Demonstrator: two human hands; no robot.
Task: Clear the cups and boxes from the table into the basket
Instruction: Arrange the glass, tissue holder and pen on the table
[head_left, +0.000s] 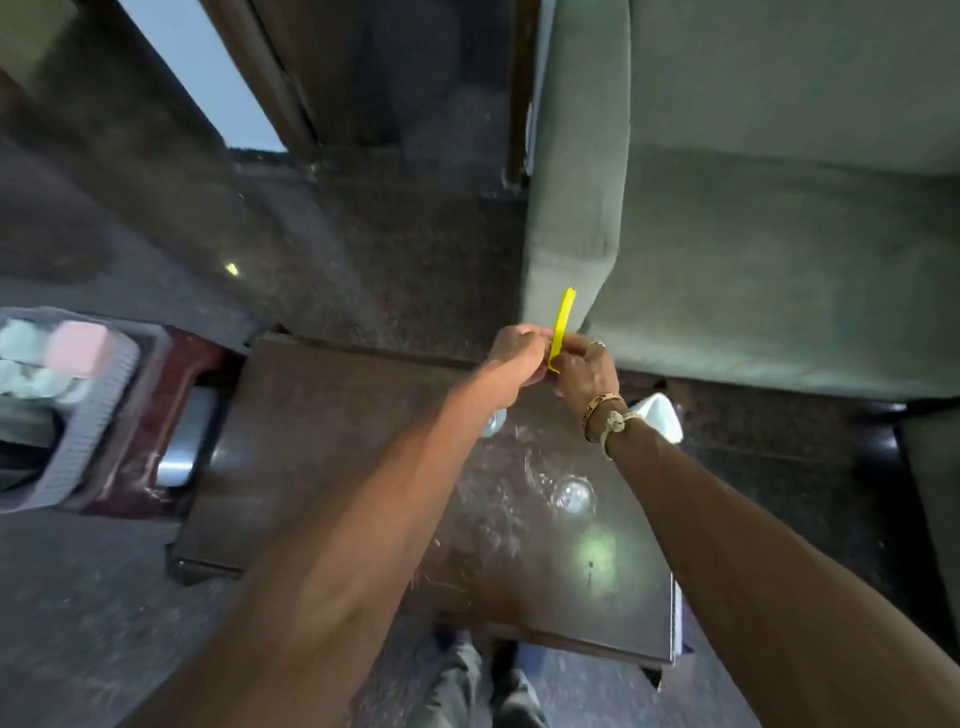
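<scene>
My left hand (517, 351) and right hand (584, 371) both pinch a yellow strip (562, 322), upright over the far edge of the table (322, 441). Grey basket (91, 447) at left, pale items inside.

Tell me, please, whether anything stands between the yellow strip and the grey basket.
Nothing visible does: left hand and right hand hold the yellow strip over the table; only its bare top lies toward the basket.

Left hand (519, 352) and right hand (586, 375) pinch yellow strip (562, 327) over table (332, 447) far edge, beside sofa (753, 234). Basket (88, 441) at left, pink item (78, 347) inside. Clear cup (572, 494) on table between forearms.
</scene>
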